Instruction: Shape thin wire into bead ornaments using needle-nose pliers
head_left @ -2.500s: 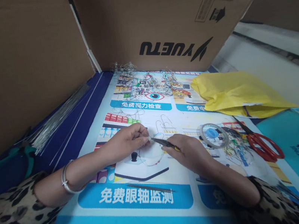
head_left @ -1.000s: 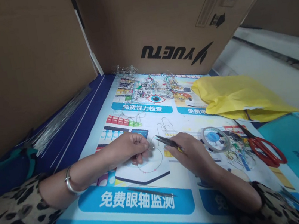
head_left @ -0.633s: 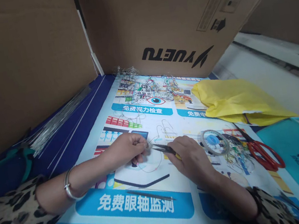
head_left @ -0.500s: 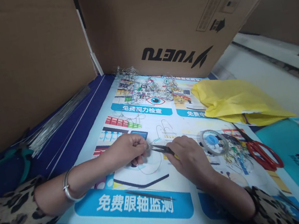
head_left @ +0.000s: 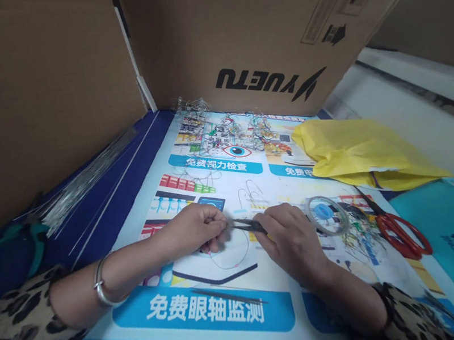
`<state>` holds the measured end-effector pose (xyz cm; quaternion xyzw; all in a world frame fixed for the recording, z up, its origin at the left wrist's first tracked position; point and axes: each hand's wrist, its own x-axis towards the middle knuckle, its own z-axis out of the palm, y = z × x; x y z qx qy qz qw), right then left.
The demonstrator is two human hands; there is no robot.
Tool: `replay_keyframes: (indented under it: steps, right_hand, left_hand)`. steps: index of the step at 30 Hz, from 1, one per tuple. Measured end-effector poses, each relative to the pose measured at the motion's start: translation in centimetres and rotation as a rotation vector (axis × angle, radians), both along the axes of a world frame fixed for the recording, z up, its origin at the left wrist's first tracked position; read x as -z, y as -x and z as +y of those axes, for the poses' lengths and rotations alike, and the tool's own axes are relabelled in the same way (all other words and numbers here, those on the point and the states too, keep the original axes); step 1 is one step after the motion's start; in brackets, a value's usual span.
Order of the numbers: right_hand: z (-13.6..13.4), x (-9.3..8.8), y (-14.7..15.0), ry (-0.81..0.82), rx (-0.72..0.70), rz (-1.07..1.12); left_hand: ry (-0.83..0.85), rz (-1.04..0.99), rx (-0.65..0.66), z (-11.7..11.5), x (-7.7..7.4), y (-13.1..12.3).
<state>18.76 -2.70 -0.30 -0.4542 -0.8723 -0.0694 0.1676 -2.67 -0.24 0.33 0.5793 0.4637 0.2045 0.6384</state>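
My left hand (head_left: 208, 226) is closed in a pinch on a thin wire (head_left: 246, 250), which curves below the fingers in a loop with a small reddish spot. The end between my fingers is too small to make out. My right hand (head_left: 292, 240) wraps round dark needle-nose pliers (head_left: 249, 225), their jaws pointing left and reaching my left fingertips. Whether the jaws grip the wire cannot be told. Just beyond the pliers lie several bent wires (head_left: 250, 194). A roll of clear tape (head_left: 326, 215) rests right of my right hand. Dark thin rods (head_left: 230, 296) lie in front of me.
Red-handled scissors (head_left: 401, 234) and a tangle of coloured wires (head_left: 361, 229) are at right, near a yellow bag (head_left: 366, 151) and a teal bag (head_left: 449, 238). Straight wires (head_left: 86, 178) and teal-handled pliers (head_left: 34, 246) lie left. Cardboard (head_left: 205, 30) walls the back, behind tangled wire pieces (head_left: 225, 130).
The view has shifted slightly. Both hands keep nearly the same place and hold; the pliers have turned a little, and the wire loop has swung slightly.
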Motion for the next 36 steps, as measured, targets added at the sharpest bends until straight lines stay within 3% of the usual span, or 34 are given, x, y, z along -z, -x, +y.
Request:
replay_keyframes:
  steps: [12,36]
  right_hand:
    - [0.02,-0.20,0.10,-0.001,-0.003,-0.164]
    - [0.07,0.42,-0.08,0.048,-0.020,-0.113]
  left_hand:
    - [0.022,0.004,0.018,-0.01,0.17,0.04]
    - [0.149,-0.054,-0.056,-0.37,-0.42,-0.54]
